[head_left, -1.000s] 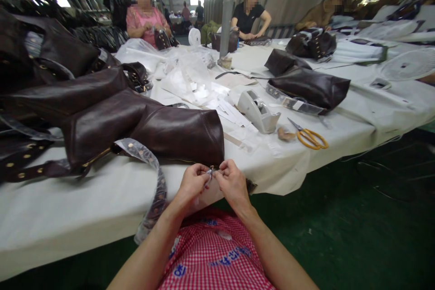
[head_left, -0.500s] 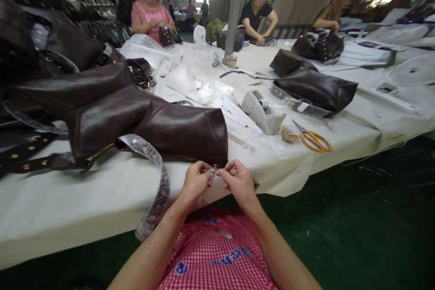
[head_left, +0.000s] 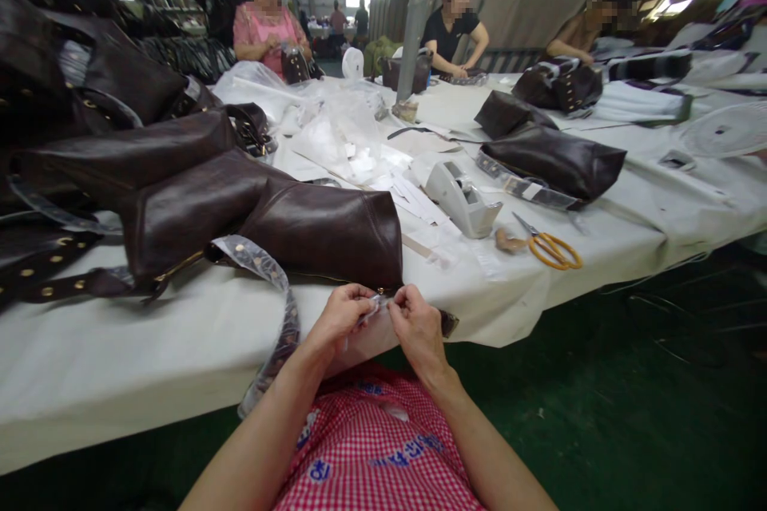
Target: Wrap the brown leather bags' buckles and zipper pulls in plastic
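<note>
A dark brown leather handbag (head_left: pixel 335 231) lies on its side at the table's front edge, its zipper edge toward me. Just below its right corner, my left hand (head_left: pixel 347 313) pinches a small piece of clear plastic wrap (head_left: pixel 377 303) by the zipper end. My right hand (head_left: pixel 418 327) is closed beside it, thumb and finger pinched at the other side of the same wrap. From the bag's left end a plastic-wrapped strap with eyelets (head_left: pixel 281 303) hangs over the table edge. What lies under the fingers is partly hidden.
More brown bags (head_left: pixel 180 215) are piled at the left. A tape dispenser (head_left: pixel 461 200), orange-handled scissors (head_left: pixel 552 247), paper scraps and another bag (head_left: pixel 557 156) lie across the white-covered table (head_left: pixel 497 295). A metal post (head_left: pixel 413 24) stands mid-table; several co-workers are beyond.
My right hand has shifted slightly and its fingers have turned more upright at the wrap. My left hand stays on the plastic. The handbag lies as before.
</note>
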Demonstrator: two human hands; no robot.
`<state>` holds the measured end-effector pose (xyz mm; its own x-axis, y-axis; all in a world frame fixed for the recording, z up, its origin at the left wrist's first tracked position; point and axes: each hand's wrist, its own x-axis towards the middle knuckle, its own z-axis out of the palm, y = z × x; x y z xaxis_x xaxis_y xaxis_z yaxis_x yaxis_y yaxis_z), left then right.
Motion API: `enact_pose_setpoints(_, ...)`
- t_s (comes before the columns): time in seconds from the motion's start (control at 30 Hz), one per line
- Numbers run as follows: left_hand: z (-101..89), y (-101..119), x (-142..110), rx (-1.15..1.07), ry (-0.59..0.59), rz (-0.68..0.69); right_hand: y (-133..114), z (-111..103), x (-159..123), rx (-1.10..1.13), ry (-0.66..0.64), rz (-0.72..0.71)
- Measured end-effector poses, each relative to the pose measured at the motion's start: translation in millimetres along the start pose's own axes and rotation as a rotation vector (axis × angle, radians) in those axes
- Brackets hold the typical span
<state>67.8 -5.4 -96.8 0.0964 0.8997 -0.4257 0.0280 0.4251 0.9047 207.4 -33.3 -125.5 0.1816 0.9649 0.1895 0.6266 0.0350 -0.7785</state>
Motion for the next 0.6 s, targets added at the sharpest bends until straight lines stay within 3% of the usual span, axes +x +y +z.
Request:
enact_pose_setpoints(0.1, 2.2, 1, 1, -0.001, 0.035, 0.003, 1, 1, 0, 0.021, -0.003, 0.015)
enact_pose_setpoints(0.27, 7.2, -2, 3, 0.012, 0.089, 0.02, 1, -11, -2, 0.216, -0.142, 0.186)
enact_pose_setpoints(0.33, 8.5, -3, 3, 0.024, 0.098, 0.029, -3, -17, -3, 0.132, -0.155, 0.15)
enact_pose_setpoints(0.5, 10.2, -5, 3, 0.048, 0.08, 0.038, -15, -22, -4, -0.373, -0.046, -0.007)
enact_pose_setpoints(0.6, 10.5, -7, 3, 0.052, 0.078, 0.047, -15, -21, -3, -0.413, -0.036, -0.046)
